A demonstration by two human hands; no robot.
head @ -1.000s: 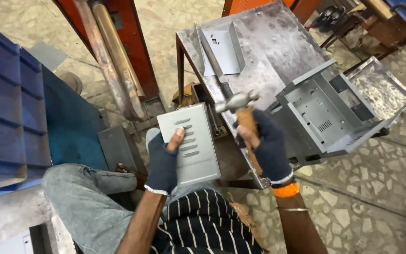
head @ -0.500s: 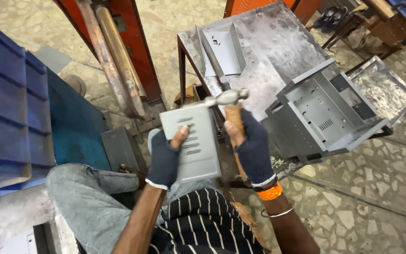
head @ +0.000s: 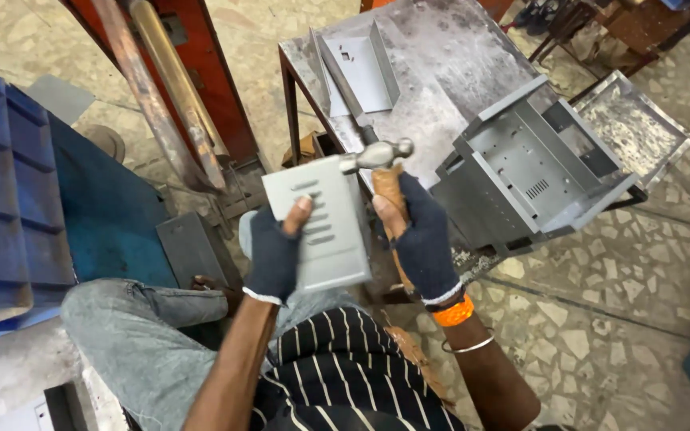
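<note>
A slotted grey panel (head: 323, 223) is gripped by the gloved left hand (head: 275, 254), while a hammer (head: 382, 172) is clutched in the right hand (head: 422, 239), head touching the panel's top corner, near the surface (head: 441, 64).

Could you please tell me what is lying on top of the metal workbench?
On the workbench lie a bent sheet-metal tray and a grey metal chassis overhanging its edge. The surface under them is hidden.

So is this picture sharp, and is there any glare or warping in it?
Head view: the hammer and the vented grey panel in the gloved hands are sharp; light is soft and even, with a dull sheen on the steel table; lines bow towards the edges, a wide-lens warp.
</note>
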